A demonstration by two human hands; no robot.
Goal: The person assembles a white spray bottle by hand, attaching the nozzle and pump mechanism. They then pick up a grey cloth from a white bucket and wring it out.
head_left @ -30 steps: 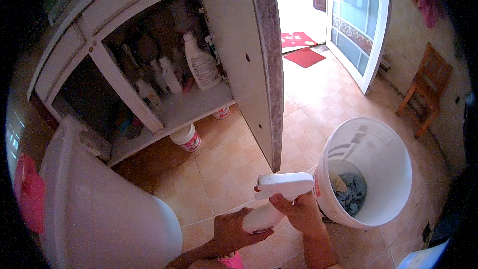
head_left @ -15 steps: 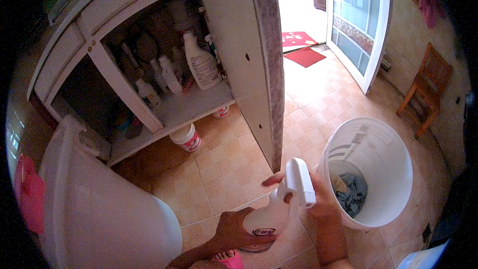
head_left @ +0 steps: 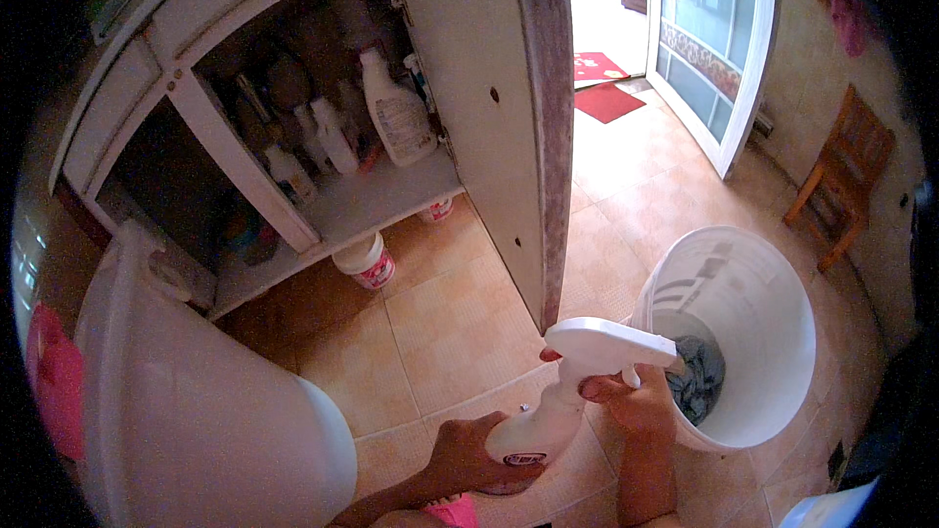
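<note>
White plastic makes up the spray bottle (head_left: 562, 420), held tilted above the tiled floor at the lower middle, between the cabinet door (head_left: 479, 88) and the big white bucket (head_left: 773, 362). The left hand (head_left: 479, 455) is curled around the bottle's lower body, thumb side uppermost. The right hand (head_left: 636, 406) closes on its neck and spray head (head_left: 606, 340), the thumb lying across the neck beneath the head, near the trigger; one fingertip shows on the far side. The head's long end points right, over the bucket's near rim.

Most of the right fingers are hidden behind the bottle, so their exact grip on the trigger cannot be told. A pink item (head_left: 452, 511) is cut off by the lower edge, and the open cabinet's depths are too dark to make out.

Beige tiles (head_left: 440, 342) cover the floor. Several pale bottles (head_left: 396, 117) stand on the cabinet shelf, with a small white tub (head_left: 364, 259) below. Grey cloth (head_left: 696, 381) lies in the bucket; beyond are a wooden chair (head_left: 843, 176), a red mat (head_left: 610, 103) and an open glazed door (head_left: 706, 49).
</note>
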